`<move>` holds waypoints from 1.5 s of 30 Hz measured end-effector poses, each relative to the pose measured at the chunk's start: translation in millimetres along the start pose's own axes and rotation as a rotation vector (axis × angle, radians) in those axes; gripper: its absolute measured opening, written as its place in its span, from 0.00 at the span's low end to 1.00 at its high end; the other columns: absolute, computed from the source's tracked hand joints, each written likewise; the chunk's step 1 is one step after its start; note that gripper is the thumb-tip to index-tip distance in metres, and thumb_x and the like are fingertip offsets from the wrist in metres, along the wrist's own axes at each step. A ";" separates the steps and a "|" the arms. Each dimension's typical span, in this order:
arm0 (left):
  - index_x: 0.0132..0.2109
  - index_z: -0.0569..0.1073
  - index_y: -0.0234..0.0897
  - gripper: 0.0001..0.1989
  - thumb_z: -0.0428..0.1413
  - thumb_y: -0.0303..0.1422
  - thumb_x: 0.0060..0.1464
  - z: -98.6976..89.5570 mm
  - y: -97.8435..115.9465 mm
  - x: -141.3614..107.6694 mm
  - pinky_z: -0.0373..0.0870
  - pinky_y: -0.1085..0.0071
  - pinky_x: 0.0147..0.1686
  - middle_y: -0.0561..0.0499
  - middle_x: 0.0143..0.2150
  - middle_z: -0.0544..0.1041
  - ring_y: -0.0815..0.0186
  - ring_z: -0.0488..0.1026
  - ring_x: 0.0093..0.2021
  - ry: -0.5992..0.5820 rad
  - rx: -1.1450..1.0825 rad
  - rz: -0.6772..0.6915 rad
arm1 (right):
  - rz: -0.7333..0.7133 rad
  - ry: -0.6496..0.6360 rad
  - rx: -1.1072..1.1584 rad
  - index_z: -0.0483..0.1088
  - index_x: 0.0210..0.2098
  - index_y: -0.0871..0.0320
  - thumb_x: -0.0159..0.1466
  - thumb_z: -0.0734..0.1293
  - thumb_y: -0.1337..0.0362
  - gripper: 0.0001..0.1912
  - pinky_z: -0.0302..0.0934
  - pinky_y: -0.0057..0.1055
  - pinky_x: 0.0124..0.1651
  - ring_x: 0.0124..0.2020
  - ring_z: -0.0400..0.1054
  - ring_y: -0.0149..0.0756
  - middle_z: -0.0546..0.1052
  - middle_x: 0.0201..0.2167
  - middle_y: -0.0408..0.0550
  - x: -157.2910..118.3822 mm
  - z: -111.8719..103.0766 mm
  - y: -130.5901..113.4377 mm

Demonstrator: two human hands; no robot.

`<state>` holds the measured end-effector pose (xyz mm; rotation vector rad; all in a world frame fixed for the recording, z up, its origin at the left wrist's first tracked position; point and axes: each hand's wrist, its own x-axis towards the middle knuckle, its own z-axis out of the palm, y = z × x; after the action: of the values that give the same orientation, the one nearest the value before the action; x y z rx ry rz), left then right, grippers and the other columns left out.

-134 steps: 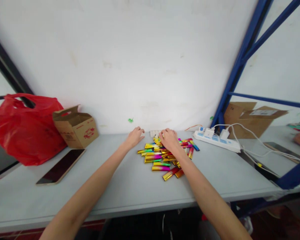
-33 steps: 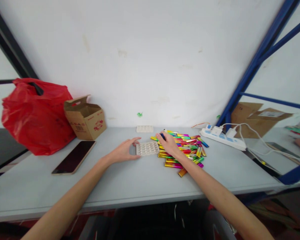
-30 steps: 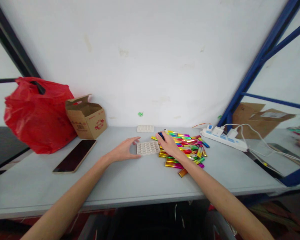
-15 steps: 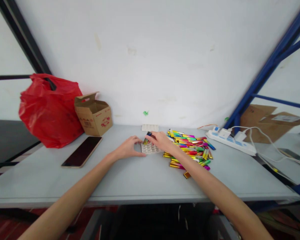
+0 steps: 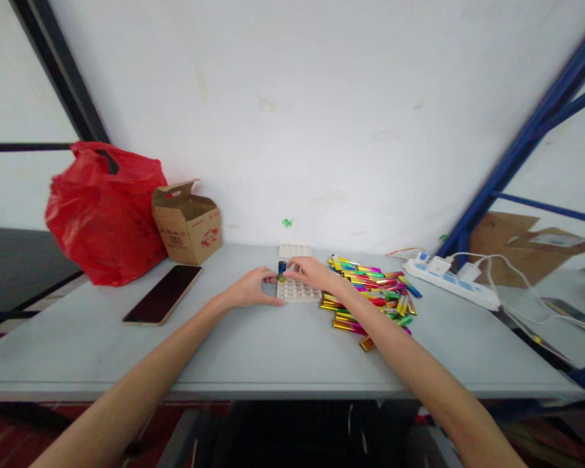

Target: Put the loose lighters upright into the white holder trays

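A pale tray (image 5: pixel 299 294) with rows of round hollows lies in the middle of the table. My left hand (image 5: pixel 251 288) curves around its left side, thumb at the front corner and fingers at the rear corner. One slim, shiny lighter (image 5: pixel 281 269), dark blue above and yellowish below, stands upright at the tray's rear left. The thumb and forefinger of my right hand (image 5: pixel 312 272) are at the lighter's right side; their exact contact is too small to make out. Right of the tray spreads a heap of shiny coloured lighters (image 5: pixel 370 283), partly covered by my right forearm.
Behind the tray, another pale tray (image 5: pixel 295 250) lies near the wall. To the left are a phone (image 5: pixel 163 296), an open carton (image 5: pixel 195 234) and a red plastic bag (image 5: pixel 107 221). A white power strip (image 5: pixel 451 281) with plugs and cables is at the right.
My right hand has shifted slightly left with the lighter, which was tilted and is now upright at the tray's rear left. My left hand has stayed at the tray.
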<state>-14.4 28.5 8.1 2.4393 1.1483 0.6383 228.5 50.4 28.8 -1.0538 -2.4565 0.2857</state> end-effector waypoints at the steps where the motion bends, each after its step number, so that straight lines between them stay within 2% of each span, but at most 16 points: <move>1: 0.48 0.79 0.37 0.35 0.68 0.57 0.39 -1.0 0.7 0.0 0.70 0.65 0.45 0.48 0.43 0.77 0.56 0.75 0.43 0.003 0.006 0.001 | 0.025 0.031 0.045 0.76 0.47 0.59 0.72 0.66 0.54 0.15 0.62 0.29 0.43 0.36 0.73 0.35 0.81 0.36 0.48 -6.7 -8.9 5.6; 4: 0.44 0.78 0.38 0.33 0.67 0.59 0.39 -6.8 3.9 0.4 0.68 0.67 0.39 0.50 0.39 0.76 0.58 0.73 0.39 -0.017 0.060 0.004 | 0.117 0.077 0.013 0.78 0.45 0.58 0.70 0.67 0.58 0.11 0.63 0.29 0.42 0.35 0.73 0.36 0.82 0.36 0.48 -35.2 -40.6 30.1; 6: 0.39 0.77 0.39 0.31 0.66 0.61 0.39 -11.1 6.2 1.0 0.65 0.69 0.35 0.52 0.36 0.75 0.61 0.72 0.35 -0.043 0.109 0.004 | 0.176 0.049 -0.055 0.80 0.41 0.59 0.67 0.70 0.62 0.08 0.64 0.30 0.42 0.36 0.74 0.38 0.83 0.36 0.50 -56.2 -57.4 47.6; 8: 0.35 0.74 0.39 0.30 0.64 0.61 0.40 -14.0 7.9 1.4 0.62 0.69 0.32 0.53 0.33 0.73 0.62 0.70 0.32 -0.061 0.144 -0.003 | 0.215 0.011 -0.103 0.81 0.38 0.58 0.65 0.71 0.63 0.06 0.64 0.31 0.41 0.36 0.75 0.40 0.83 0.36 0.51 -73.2 -64.9 60.8; 11: 0.32 0.71 0.39 0.29 0.64 0.61 0.41 -14.9 8.9 1.3 0.60 0.69 0.30 0.54 0.31 0.72 0.63 0.68 0.30 -0.074 0.167 -0.012 | 0.221 -0.028 -0.158 0.82 0.36 0.56 0.66 0.71 0.60 0.08 0.64 0.32 0.42 0.36 0.75 0.42 0.84 0.37 0.51 -84.1 -61.0 69.0; 15: 0.33 0.70 0.39 0.30 0.64 0.61 0.42 -12.8 6.9 0.6 0.58 0.70 0.29 0.54 0.31 0.72 0.65 0.67 0.29 -0.086 0.162 -0.022 | 0.259 -0.059 -0.258 0.82 0.36 0.55 0.67 0.71 0.57 0.09 0.62 0.33 0.41 0.37 0.75 0.43 0.83 0.38 0.52 -78.4 -49.4 66.2; 20: 0.34 0.71 0.38 0.30 0.64 0.61 0.43 -12.7 4.9 -0.5 0.57 0.69 0.29 0.54 0.31 0.71 0.65 0.66 0.29 -0.086 0.154 -0.017 | 0.280 0.031 -0.287 0.79 0.40 0.56 0.66 0.71 0.62 0.06 0.62 0.33 0.44 0.41 0.74 0.42 0.83 0.41 0.53 -75.5 -49.6 62.6; 23: 0.35 0.72 0.38 0.30 0.64 0.61 0.42 -12.0 7.0 -0.8 0.58 0.69 0.29 0.54 0.32 0.72 0.65 0.67 0.29 -0.088 0.138 -0.023 | 0.272 0.172 -0.139 0.78 0.44 0.56 0.69 0.68 0.60 0.09 0.62 0.33 0.44 0.38 0.74 0.39 0.82 0.38 0.49 -78.1 -54.7 61.4; 26: 0.35 0.71 0.38 0.30 0.64 0.62 0.42 -8.3 10.7 -0.1 0.57 0.69 0.30 0.54 0.31 0.71 0.65 0.67 0.30 -0.081 0.129 -0.015 | 0.296 0.333 0.092 0.77 0.43 0.57 0.67 0.69 0.53 0.14 0.61 0.32 0.40 0.33 0.71 0.37 0.79 0.31 0.45 -75.8 -56.3 55.9; 31: 0.32 0.69 0.39 0.30 0.64 0.62 0.41 -1.4 15.9 0.8 0.55 0.70 0.28 0.55 0.30 0.70 0.66 0.64 0.29 -0.053 0.098 -0.024 | 0.270 0.516 0.522 0.71 0.29 0.57 0.64 0.68 0.41 0.24 0.61 0.29 0.35 0.29 0.64 0.33 0.70 0.23 0.40 -61.7 -45.6 30.9; 33: 0.32 0.69 0.38 0.30 0.64 0.61 0.41 -0.1 16.7 0.5 0.54 0.70 0.28 0.55 0.30 0.69 0.66 0.64 0.28 -0.051 0.085 -0.034 | 0.285 0.552 0.741 0.68 0.29 0.55 0.62 0.70 0.40 0.25 0.63 0.29 0.36 0.30 0.66 0.33 0.70 0.26 0.40 -57.1 -39.4 17.1; 36: 0.32 0.69 0.38 0.29 0.65 0.60 0.41 0.8 16.7 0.0 0.54 0.70 0.28 0.55 0.29 0.69 0.67 0.64 0.28 -0.054 0.079 -0.038 | 0.299 0.499 1.098 0.70 0.36 0.54 0.59 0.72 0.41 0.23 0.68 0.32 0.40 0.35 0.71 0.34 0.77 0.39 0.44 -53.9 -31.4 -2.3; 38: 0.32 0.70 0.38 0.29 0.65 0.60 0.41 1.4 16.4 0.1 0.54 0.70 0.28 0.55 0.29 0.70 0.67 0.64 0.28 -0.053 0.078 -0.034 | 0.287 0.436 1.207 0.70 0.41 0.53 0.60 0.73 0.42 0.22 0.68 0.33 0.40 0.33 0.72 0.32 0.78 0.42 0.45 -53.3 -27.1 -12.4; 41: 0.32 0.70 0.38 0.29 0.64 0.60 0.41 2.3 16.4 0.9 0.54 0.70 0.28 0.55 0.29 0.70 0.67 0.64 0.28 -0.049 0.082 -0.026 | 0.264 0.365 1.218 0.69 0.46 0.52 0.62 0.72 0.44 0.22 0.64 0.29 0.34 0.26 0.66 0.29 0.76 0.34 0.41 -51.9 -20.1 -23.0; 45: 0.33 0.70 0.38 0.30 0.64 0.61 0.41 2.4 17.2 1.3 0.56 0.70 0.28 0.55 0.29 0.72 0.66 0.66 0.28 -0.057 0.091 -0.027 | 0.317 0.253 1.124 0.66 0.43 0.52 0.64 0.67 0.40 0.23 0.51 0.26 0.24 0.18 0.51 0.26 0.60 0.22 0.32 -47.7 -7.5 -31.8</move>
<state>-1.6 18.9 15.1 2.4965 1.2099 0.5153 240.9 -6.0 31.3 -0.8356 -1.4591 1.3299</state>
